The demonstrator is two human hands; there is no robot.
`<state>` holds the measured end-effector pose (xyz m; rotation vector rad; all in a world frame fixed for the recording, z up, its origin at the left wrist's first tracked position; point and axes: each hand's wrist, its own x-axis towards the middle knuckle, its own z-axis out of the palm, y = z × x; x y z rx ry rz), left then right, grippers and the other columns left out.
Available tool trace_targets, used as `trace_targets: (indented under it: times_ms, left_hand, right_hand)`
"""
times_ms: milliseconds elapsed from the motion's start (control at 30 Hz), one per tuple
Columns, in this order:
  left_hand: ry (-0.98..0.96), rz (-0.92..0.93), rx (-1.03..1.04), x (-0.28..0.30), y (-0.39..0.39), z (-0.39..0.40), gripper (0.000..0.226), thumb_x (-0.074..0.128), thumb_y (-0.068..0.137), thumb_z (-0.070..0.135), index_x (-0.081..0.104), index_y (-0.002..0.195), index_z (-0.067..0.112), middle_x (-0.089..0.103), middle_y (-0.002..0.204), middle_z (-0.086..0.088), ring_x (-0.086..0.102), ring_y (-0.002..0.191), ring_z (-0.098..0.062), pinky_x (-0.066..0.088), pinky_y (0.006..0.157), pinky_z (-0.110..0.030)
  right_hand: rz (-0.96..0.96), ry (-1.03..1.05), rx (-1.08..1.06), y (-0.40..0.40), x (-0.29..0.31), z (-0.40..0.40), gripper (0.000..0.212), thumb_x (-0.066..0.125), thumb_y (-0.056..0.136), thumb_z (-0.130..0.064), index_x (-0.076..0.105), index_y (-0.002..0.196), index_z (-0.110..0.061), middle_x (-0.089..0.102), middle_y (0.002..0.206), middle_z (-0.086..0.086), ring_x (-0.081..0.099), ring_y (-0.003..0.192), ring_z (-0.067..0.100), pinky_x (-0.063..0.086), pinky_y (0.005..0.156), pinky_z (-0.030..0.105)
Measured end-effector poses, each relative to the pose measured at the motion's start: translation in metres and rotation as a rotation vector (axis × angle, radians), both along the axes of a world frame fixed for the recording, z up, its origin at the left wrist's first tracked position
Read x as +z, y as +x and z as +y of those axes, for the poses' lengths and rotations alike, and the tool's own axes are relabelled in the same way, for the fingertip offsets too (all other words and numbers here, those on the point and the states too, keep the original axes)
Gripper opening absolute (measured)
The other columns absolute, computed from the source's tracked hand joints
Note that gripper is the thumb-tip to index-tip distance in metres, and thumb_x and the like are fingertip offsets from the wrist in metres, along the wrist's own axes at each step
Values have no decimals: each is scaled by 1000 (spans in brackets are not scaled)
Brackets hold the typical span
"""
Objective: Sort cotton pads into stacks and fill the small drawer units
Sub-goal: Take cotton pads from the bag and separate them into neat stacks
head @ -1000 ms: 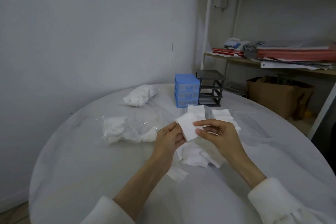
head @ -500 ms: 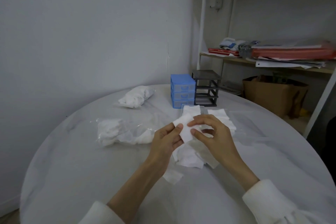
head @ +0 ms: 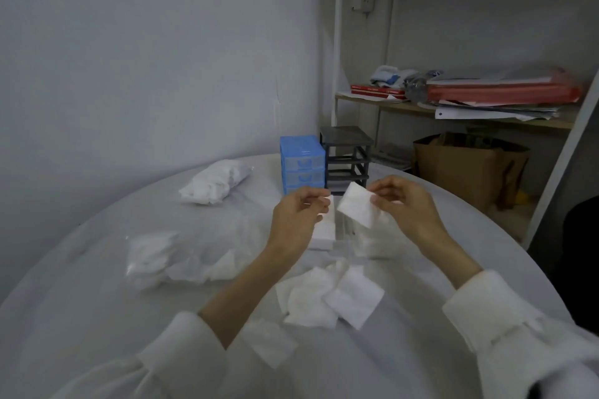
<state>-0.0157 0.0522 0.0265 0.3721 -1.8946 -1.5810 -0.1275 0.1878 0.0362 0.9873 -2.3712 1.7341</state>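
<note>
Landmark: blue plastic three-drawer unit (head: 302, 162), standing at the far side of the table, drawers shut.
Surface: round table under a pale grey-white cloth (head: 97, 317), cloth creased and wrinkled in front of the blue unit.
Beside landmark: dark grey open drawer frame (head: 346, 157) just right of the blue unit, touching or nearly so.
Left of landmark: clear bag stuffed with white cotton (head: 215, 181), lying on its side; nearer the person, a second flattened clear bag of white pads (head: 155, 256).
In front of landmark: stack of square white cotton pads (head: 324, 232), partly hidden by the left hand; a second stack right of it, blurred.
Nearest the person: loose heap of white square pads (head: 327, 296) spread on the cloth.
Right hand (head: 405, 204): thumb and fingers pinch one white square cotton pad (head: 356, 207), held tilted above the stacks.
Left hand (head: 296, 220): fingers curled; whether they pinch a pad I cannot tell.
Room: bare pale wall (head: 146, 58) behind the blue unit; white-framed wooden shelving (head: 363, 97) to its right, carrying red folders and papers (head: 496, 94); brown paper bag (head: 466, 165) beneath.
</note>
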Motion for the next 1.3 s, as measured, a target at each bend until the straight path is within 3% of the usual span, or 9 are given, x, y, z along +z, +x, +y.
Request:
trace_targets:
  times_ms: [100,267,467,667,867,1000,1100,1167,1300]
  left_hand:
    - [-403,-59,53,-5,-18,0,28,47,92,-4,65,107,10,63,100,4,57,93,-7,43,79,-6]
    - [-760,-95,-25,-23,-43,5,37,42,92,-1,56,124,13,57,125,-2,51,114,-11,31,91,-5]
    - [-954,-119,-2,-41,-57,4,44,40,94,3,47,136,15,36,148,3,26,138,-8,5,118,-23]
    - [-1107,-186,-28,-48,-61,1,54,15,94,29,45,138,22,41,146,8,26,139,-2,-23,110,-23]
    - [-1097,-246,-25,-44,-59,4,50,22,93,26,45,138,22,43,144,7,30,137,-1,-29,106,-23]
    - [-1052,-212,-68,-38,-53,1,42,32,99,11,44,138,21,43,144,8,28,137,-1,-23,111,-25]
    - [-934,-120,-89,-33,-39,-3,39,35,97,5,52,130,18,53,133,7,39,128,-2,6,118,-24]
    - [-832,-82,-75,-33,-26,-5,35,39,96,4,58,121,18,57,119,9,46,112,1,31,103,-15]
    - [-818,-101,-82,-36,3,-2,26,48,92,5,63,108,20,60,102,12,51,95,1,34,84,-6]
  right_hand:
    - [-59,110,41,-36,4,-1,17,61,86,0,65,89,-16,64,98,1,58,93,14,42,77,17]
    - [-24,312,137,-74,6,-13,18,57,88,2,67,90,-12,65,93,2,59,90,12,42,73,11]
    - [-27,432,192,-92,-4,-22,18,57,88,3,66,91,-12,65,96,3,58,89,12,42,71,9]
    - [166,450,146,-92,-19,-20,13,63,86,-6,68,94,-15,63,98,1,53,87,9,39,67,7]
    - [298,419,132,-86,-26,-20,12,64,85,-3,69,90,-13,66,94,5,53,78,6,41,69,7]
    - [336,384,92,-77,-26,-14,16,59,87,0,69,92,-12,65,96,3,54,83,7,39,71,3]
    - [351,342,66,-64,-20,-7,17,58,87,1,69,89,-12,66,94,2,53,80,6,39,71,1]
    - [350,347,104,-48,-16,0,19,58,86,2,70,87,-13,66,92,2,54,77,5,40,71,2]
    - [319,343,208,-10,-11,17,20,60,86,-1,69,83,-18,64,85,-9,54,74,0,39,69,5]
